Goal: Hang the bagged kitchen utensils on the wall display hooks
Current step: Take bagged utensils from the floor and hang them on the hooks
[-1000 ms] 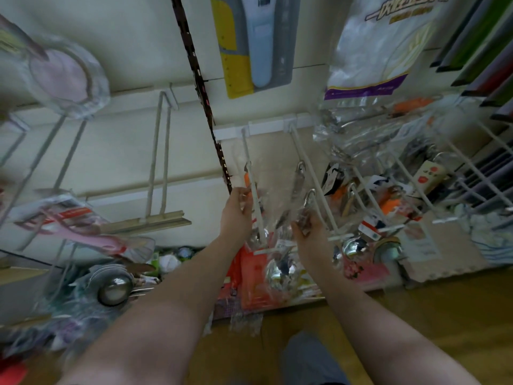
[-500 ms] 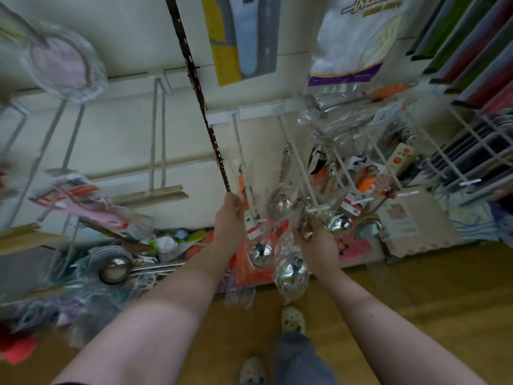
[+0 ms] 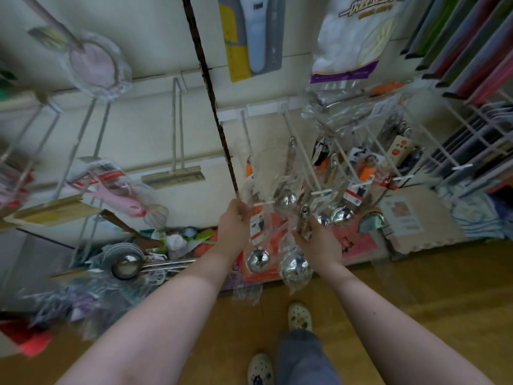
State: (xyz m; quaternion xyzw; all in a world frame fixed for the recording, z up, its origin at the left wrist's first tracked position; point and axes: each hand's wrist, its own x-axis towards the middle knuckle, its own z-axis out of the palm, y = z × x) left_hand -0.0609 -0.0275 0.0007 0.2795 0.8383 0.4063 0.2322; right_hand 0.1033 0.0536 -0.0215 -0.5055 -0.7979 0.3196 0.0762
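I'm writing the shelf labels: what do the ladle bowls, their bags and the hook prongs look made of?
Ladle bowls: polished metal, probably stainless steel; mirror reflections.
Bags: thin clear plastic film; see-through, crinkled, glinting.
Hook prongs: likely white-coated metal wire; thin, straight, matte.

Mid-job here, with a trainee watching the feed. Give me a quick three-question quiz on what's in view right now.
1. True or false: the left hand hangs empty beside the leg.
2. What does the right hand grip? A) a bagged ladle B) a wooden brush C) a pink whisk
3. Fill in: that ladle's steel bowl hangs ____ the right hand.
Key: 1 false, it grips a second bagged ladle at the tip of a hook; 2 A; 3 below.
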